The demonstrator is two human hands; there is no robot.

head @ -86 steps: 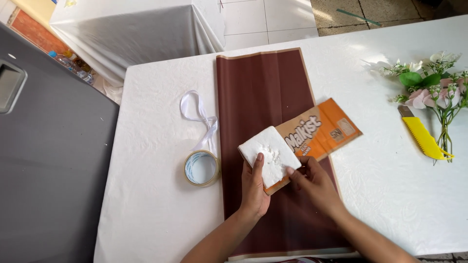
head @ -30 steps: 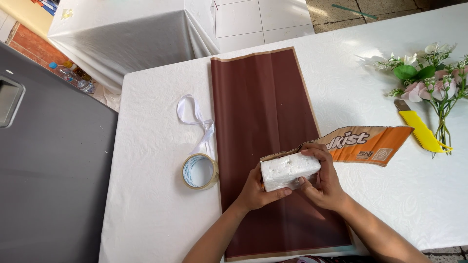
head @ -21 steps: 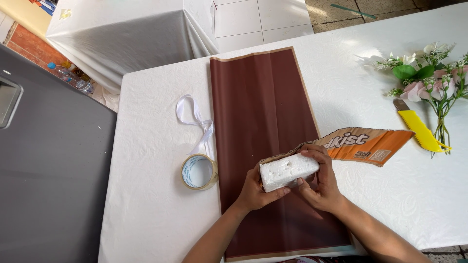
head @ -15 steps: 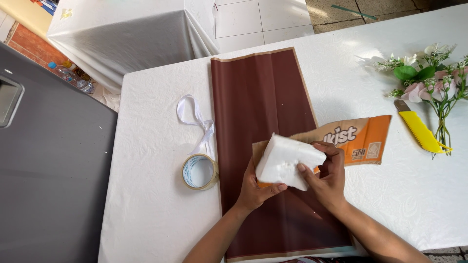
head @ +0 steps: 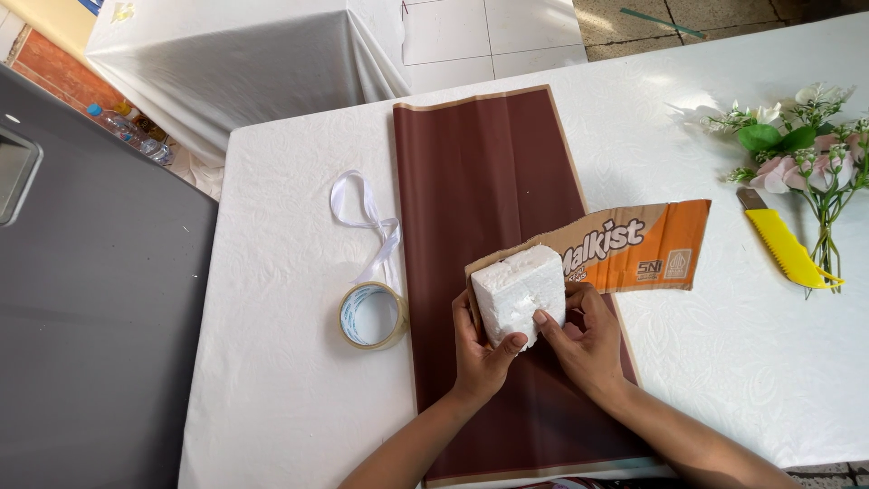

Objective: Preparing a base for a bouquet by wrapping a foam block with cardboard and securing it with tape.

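Note:
Both hands hold a white foam block [head: 516, 292] over a long brown paper sheet [head: 489, 172] spread on the white table [head: 290, 380]. My left hand [head: 480, 358] cups the block from below and the left, thumb on its front face. My right hand [head: 588, 340] grips its right side, fingertips pressing the front. An orange strip of printed cardboard [head: 634, 249] wraps behind the block and sticks out to the right.
A roll of clear tape [head: 371, 315] and a white ribbon [head: 367, 217] lie left of the paper. At the right edge are artificial flowers [head: 797, 149] and a yellow plastic knife [head: 787, 249]. A covered table [head: 235, 54] stands beyond; a dark grey surface [head: 90, 317] is at the left.
The block has been turned in both hands, from flat, to on its side, to tilted with a broad face up. The cardboard strip swung out to the right behind it.

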